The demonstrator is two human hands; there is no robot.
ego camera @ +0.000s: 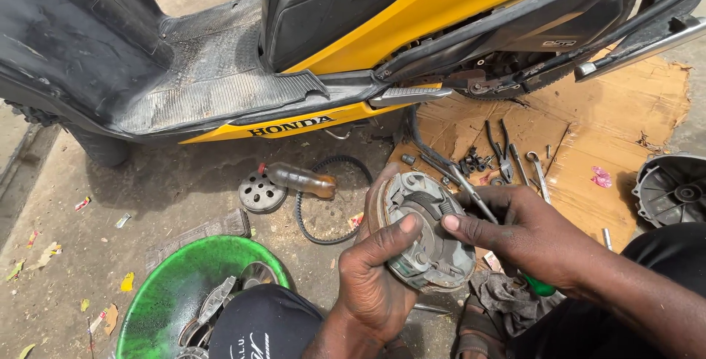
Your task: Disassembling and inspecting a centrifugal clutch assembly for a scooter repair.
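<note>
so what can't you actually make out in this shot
- Clutch assembly: its back face, hidden by the left hand, head view.
- Screwdriver: the tip is lost among the clutch springs, and the right hand covers most of the green handle.
- Green basin: contents cut off by the bottom edge and a knee.

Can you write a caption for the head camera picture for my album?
Two hands, left hand and right hand, hold a round clutch part beside a yellow scooter.
</note>
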